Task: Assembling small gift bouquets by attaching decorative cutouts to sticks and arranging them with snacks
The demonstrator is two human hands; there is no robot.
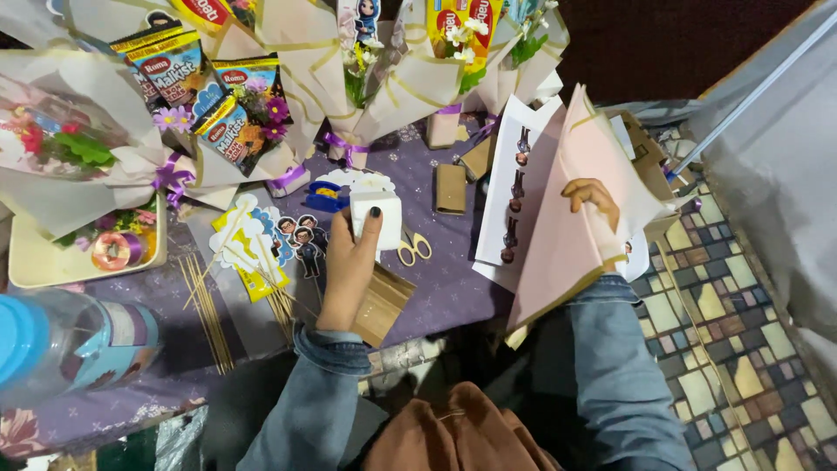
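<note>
Now the left hand [350,262] is wrapped around a small white block [377,215], with the thumb on the front face and the fingers hidden behind it, so the grip is closed tight on it. The white block is held up just above the purple cloth [440,288], and I will tell every place from that block. Far off to its right, the right hand [591,199] pinches a stack of pale pink wrapping paper [567,235], with the fingers curled over the top edge and the thumb hidden behind. To do this part well, I think the left hand should keep the block flat and steady, and the right hand should hold the paper near the fold so the big sheets do not flop. Just right of the block lie small yellow scissors [415,249], so the hand should come down slowly there and not bump the points. Just left of the block are paper cutout figures [303,241] and a blue tape holder [326,195]. Farther left and lower lie thin wooden sticks [207,310], which could roll. Behind the block stand snack bouquets [244,109] in cream paper, packed close, so there is little room that way. Below the block sits a brown box [381,305] close to the table edge. The most open room is the cloth between the block and the pink paper.
</note>
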